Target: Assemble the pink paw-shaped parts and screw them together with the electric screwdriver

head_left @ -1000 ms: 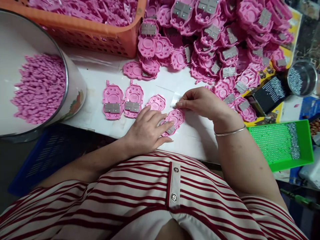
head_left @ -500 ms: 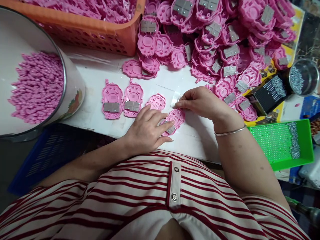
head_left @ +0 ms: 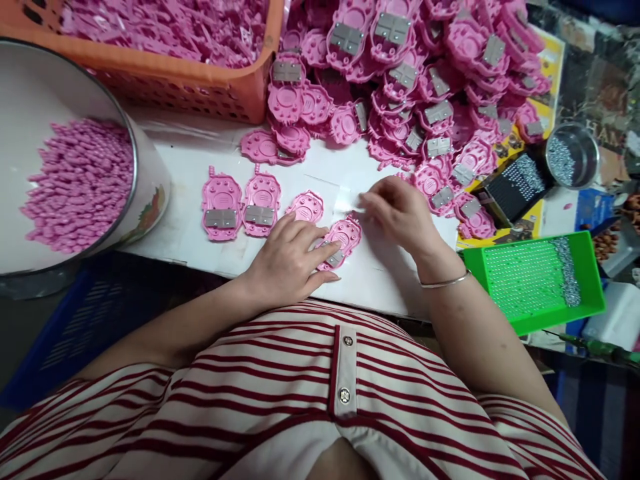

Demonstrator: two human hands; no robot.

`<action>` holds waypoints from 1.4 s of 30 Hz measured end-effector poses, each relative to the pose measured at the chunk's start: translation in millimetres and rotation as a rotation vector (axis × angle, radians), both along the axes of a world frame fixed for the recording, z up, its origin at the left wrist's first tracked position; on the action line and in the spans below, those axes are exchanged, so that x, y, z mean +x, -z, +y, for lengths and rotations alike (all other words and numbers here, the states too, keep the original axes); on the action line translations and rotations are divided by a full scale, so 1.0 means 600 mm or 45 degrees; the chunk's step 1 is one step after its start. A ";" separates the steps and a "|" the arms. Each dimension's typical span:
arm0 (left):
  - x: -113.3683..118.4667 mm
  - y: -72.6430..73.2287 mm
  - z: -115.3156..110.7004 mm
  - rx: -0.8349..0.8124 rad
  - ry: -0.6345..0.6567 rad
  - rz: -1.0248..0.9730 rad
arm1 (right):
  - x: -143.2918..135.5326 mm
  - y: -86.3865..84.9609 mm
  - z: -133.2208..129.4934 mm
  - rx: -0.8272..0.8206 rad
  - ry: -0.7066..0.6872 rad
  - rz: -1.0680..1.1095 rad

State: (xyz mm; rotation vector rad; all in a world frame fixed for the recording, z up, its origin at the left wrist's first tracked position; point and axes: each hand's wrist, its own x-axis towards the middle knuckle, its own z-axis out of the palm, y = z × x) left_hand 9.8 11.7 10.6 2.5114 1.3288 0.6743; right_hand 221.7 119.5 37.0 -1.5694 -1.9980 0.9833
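Observation:
My left hand (head_left: 295, 261) lies over the white work surface (head_left: 190, 190) with its fingers spread. Its index finger rests on the metal plate of a pink plastic casing (head_left: 346, 233), and its thumb lies by the lower edge. Just above the knuckles is another pink casing, partly covered by the fingers. My right hand (head_left: 400, 212) is closed in a pinch just beyond the first casing's upper right edge. Motion blurs its fingertips, so what they hold is unclear. Further left, two pink casings with metal plates (head_left: 221, 219) lie side by side.
A heap of pink casings (head_left: 345, 123) fills the back. An orange basket (head_left: 200, 83) of pink parts and a pail (head_left: 150, 180) of pink sticks stand left. To the right are a black screw tray (head_left: 517, 187), a metal bowl (head_left: 573, 157) and a green tray (head_left: 530, 273).
My right hand has moved slightly up and away from the casing's upper edge, its fingers still pinched. My left hand keeps its place on the casing. The whole view has shifted a little.

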 end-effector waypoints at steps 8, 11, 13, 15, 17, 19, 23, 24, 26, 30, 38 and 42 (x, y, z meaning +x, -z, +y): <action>0.001 0.003 0.000 0.031 0.033 0.016 | 0.020 0.013 0.008 0.240 0.194 -0.452; 0.001 0.002 0.002 0.025 0.045 0.006 | 0.014 0.016 0.013 0.253 0.073 -0.485; 0.000 0.002 0.004 0.020 0.050 -0.009 | 0.018 0.019 0.020 0.265 0.038 -0.416; 0.000 0.002 0.006 0.009 0.053 -0.021 | 0.025 0.022 0.028 0.265 0.035 -0.349; -0.001 0.003 0.008 -0.003 0.053 -0.030 | 0.030 0.023 0.036 0.266 0.067 -0.321; -0.001 0.003 0.009 -0.003 0.054 -0.034 | 0.030 0.022 0.043 0.309 0.137 -0.300; -0.001 0.001 0.007 -0.001 0.064 -0.025 | 0.005 0.015 0.051 0.390 0.155 -0.194; -0.001 0.000 0.007 -0.008 0.063 -0.023 | -0.006 0.012 0.050 0.394 0.111 -0.160; 0.000 -0.001 0.006 -0.023 0.058 -0.023 | -0.032 0.006 0.047 0.355 0.003 -0.101; 0.002 -0.002 0.006 -0.030 0.055 -0.023 | -0.085 -0.007 0.037 0.067 -0.096 0.107; 0.003 0.002 0.011 0.021 0.035 -0.023 | -0.123 -0.012 0.048 -0.138 -0.164 -0.074; 0.002 0.003 0.013 0.028 0.053 -0.010 | -0.122 -0.003 0.057 -0.125 -0.208 -0.208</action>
